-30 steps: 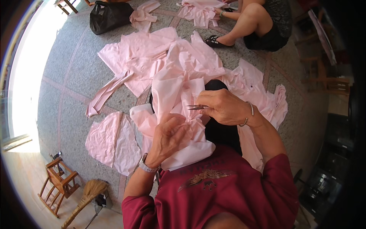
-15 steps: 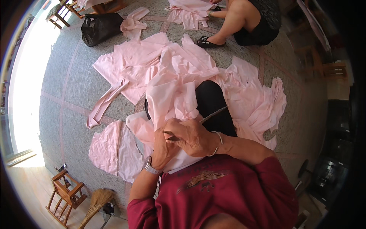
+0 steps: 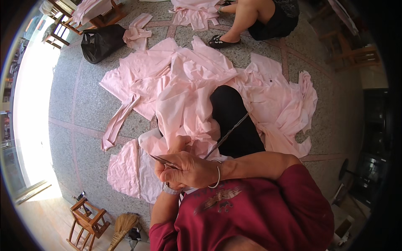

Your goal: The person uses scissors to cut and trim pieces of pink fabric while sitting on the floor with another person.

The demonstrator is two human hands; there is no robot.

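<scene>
In my right hand [image 3: 193,169] is a small pair of dark metal snips [image 3: 164,161], gripped with the fingers closed and the pointed blades toward the left. A thin dark cord [image 3: 228,134] runs from this hand up over my black-clad knee [image 3: 228,100]. My left hand [image 3: 179,144] is partly hidden behind the right one; its fingers are closed on pink cloth [image 3: 184,104] draped over my lap. That cloth hangs forward between my knees and merges with a wide pink heap on the floor.
More pink pieces [image 3: 276,92] spread over the grey speckled floor to the right, others [image 3: 123,169] to the left. A black plastic bag [image 3: 102,42] stands far left. Ahead, another person [image 3: 238,21] sits by more pink cloth. A wooden chair [image 3: 88,221] and straw broom [image 3: 123,228] are near left.
My right hand has shifted left and down across the left hand, and the blades now show pointing left. The cord stretches longer from hand to knee. The view has tilted slightly.
</scene>
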